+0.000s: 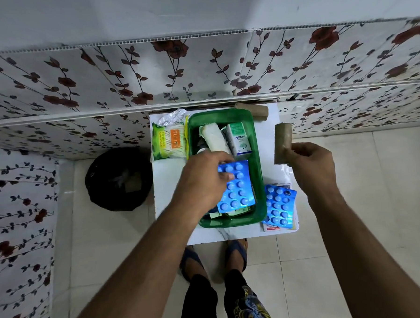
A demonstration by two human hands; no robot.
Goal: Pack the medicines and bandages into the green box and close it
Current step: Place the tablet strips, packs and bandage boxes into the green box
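The green box [259,170] sits open on a small white table [166,185] pushed against the flowered wall, with no lid on it. The left hand [203,183] reaches over the near half of the box, fingers curled around the upper edge of a blue pill strip [237,189], which lies tilted across the inside of the box. Beyond it, in the far half, a white bandage roll [214,139] lies beside a small white and green medicine carton [239,139]. The right hand [311,163] is off to the right of the box, closed around the lower end of a tan bandage roll [282,140] and holding it upright above the table edge. A 2nd blue pill strip [278,207] lies on the table just beside the box's near right corner, on top of some flat packets. Another tan roll [252,110] lies behind the box by the wall. A green pack of cotton swabs [170,142] rests against the box's left side. On the floor to the left stands a black bin [118,179].
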